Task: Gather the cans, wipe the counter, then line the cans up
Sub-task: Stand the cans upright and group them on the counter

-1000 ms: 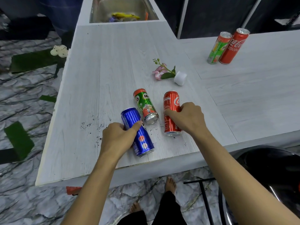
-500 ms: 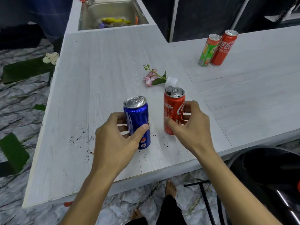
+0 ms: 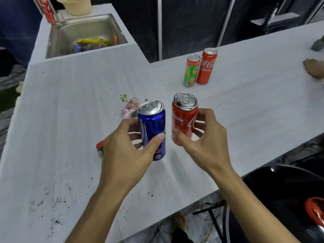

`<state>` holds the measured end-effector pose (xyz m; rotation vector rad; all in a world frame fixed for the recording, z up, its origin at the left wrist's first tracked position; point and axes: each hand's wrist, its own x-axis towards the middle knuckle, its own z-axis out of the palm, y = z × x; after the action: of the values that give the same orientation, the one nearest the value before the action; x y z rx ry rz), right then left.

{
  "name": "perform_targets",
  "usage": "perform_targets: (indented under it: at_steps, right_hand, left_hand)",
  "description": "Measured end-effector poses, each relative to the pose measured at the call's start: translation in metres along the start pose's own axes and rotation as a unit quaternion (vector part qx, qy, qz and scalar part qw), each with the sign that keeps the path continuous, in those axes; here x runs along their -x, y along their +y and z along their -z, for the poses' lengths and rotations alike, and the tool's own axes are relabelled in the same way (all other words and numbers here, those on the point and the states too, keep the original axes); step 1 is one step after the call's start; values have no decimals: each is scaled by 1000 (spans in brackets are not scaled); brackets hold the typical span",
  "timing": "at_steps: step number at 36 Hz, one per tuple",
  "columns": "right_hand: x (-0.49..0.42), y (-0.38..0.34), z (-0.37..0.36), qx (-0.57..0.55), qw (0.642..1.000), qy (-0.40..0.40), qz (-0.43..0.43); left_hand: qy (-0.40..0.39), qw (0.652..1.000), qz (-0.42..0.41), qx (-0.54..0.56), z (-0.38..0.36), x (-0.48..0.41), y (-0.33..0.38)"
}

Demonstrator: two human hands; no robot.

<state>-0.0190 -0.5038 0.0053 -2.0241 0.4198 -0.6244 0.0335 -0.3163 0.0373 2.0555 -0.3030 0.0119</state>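
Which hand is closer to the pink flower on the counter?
Left. The left hand, holding the blue can, is just on the near side of the pink flower; the right hand, holding the red can, is farther off to its right.

Setting: kitchen. White wood-grain L-shaped counter [image 3: 70, 102]; steel sink [image 3: 57, 37] sunk into it at 11 o'clock, holding odds and ends. Marbled floor [image 3: 5, 123] at 9 o'clock.

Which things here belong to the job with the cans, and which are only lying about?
Job: blue can in the left hand; red can in the right hand; half-hidden can behind the left hand; green can and tall red can, standing together; dark specks on the counter.
Lying about: pink flower; sink.
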Motion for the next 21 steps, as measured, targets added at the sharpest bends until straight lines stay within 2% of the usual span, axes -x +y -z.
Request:
perform_targets:
  at_steps: [9,21]
  right_hand:
    - [-57,23,34,11,999,36,5]
    - [-134,61,62,1,997,70,12]
  left_hand:
    - [-8,999,-33,18,-57,-55,27]
    - [-3,999,-37,10,-135,-122,55]
